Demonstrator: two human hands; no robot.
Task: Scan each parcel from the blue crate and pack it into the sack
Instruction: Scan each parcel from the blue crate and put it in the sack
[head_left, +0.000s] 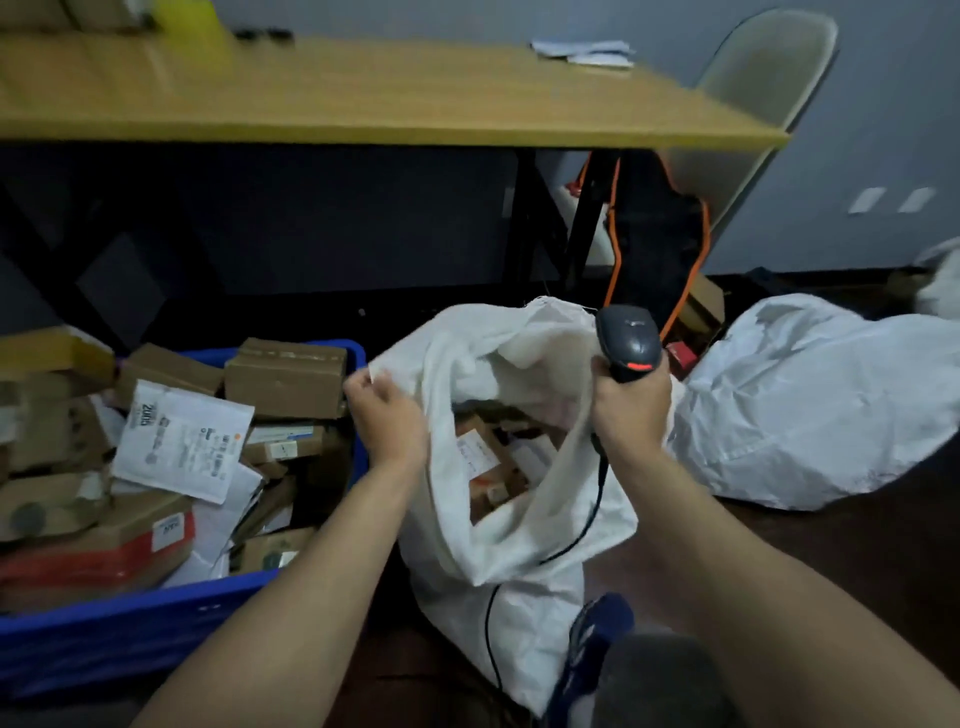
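Left hand (387, 421): pinched the left rim of the sack (519, 571), fingers curled into the cloth.
Right hand (631, 410): clamped round the scanner (628, 338) at the sack's right rim.
Sack: stood open between the hands, just beside the right edge of the blue crate (130, 639).
Packed parcels (483, 457): lay inside the sack.
Crate parcels (285, 376): piled up to the crate's far right corner.
Cable (587, 525): hung down the sack's front.
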